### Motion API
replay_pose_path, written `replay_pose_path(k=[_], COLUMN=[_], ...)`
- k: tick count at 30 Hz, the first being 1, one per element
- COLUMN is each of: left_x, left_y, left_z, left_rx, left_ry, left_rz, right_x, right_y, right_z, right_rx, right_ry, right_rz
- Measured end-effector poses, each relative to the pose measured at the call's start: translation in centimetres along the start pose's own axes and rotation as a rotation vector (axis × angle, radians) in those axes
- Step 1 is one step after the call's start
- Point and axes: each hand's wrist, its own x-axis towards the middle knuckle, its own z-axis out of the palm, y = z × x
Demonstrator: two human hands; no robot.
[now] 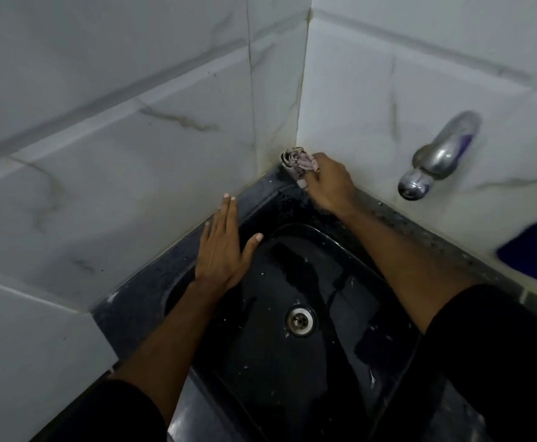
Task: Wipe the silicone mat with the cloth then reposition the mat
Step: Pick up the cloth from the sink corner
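1. Cloth (pixel 297 162) sits bunched in the sink's (pixel 152 301) far corner, pinched by your right hand (pixel 329 183); it looks soft and light.
2. Your left hand (pixel 221 247) lies spread flat on the sink's left rim.
3. No silicone mat can be clearly told apart.
4. The basin holds only its drain (pixel 299 320) and scattered wet specks.

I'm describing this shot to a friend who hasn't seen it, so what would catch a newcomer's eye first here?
First, the black sink filling the lower middle, with its shiny drain near the centre. Next, the right hand pressing a bunched pale cloth into the far corner where the tiled walls meet, while the left hand lies flat and open on the sink's left rim. A chrome tap sticks out of the right wall.
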Motion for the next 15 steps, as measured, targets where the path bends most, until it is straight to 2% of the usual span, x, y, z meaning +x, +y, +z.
replay_pose_path(k=[2, 5, 8, 11, 15], left_x=[-0.4, -1.1, -3.1, -6.6, -12.2], left_y=[1.9, 5.5, 9.8, 14.4, 20.6], left_z=[-0.8, -2.2, -3.1, -2.3, 0.1], left_rx=[-0.155, -0.373, -0.489, -0.578, -0.687], left_ry=[-0.011, -0.098, -0.170, -0.171, -0.222], left_rz=[0.034, 0.072, 0.215, 0.336, 0.319], right_x=[-3.3, -9.0, -15.4, -21.1, -29.3], right_y=[-1.0, -1.3, -0.7, 0.8, 3.0], right_z=[-2.2, -5.8, -9.2, -12.6, -17.6], right_rx=[0.196, 0.378, 0.555, 0.617, 0.727], right_ry=[-0.021, -0.166, -0.258, -0.286, -0.255], right_rz=[0.046, 0.111, 0.203, 0.276, 0.323])
